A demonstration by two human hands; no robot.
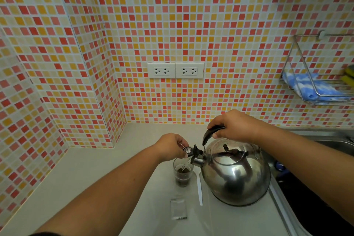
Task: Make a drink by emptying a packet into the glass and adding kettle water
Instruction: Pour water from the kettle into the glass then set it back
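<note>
Pouring step under way. Right hand (236,125) is closed around the black handle of the rounded stainless-steel kettle (236,176), tipping it toward the small clear glass (183,173). Left hand (172,146) is pinching the black spout cap (188,150), holding it open. A thin stream is falling into the glass, which is standing on the pale table (134,168) just left of the kettle, dark powder inside. The emptied clear packet (178,208) and a white plastic stirrer (199,189) are lying nearby. Judgement: tilt gently, spout over the rim, fingers clear of steam.
</note>
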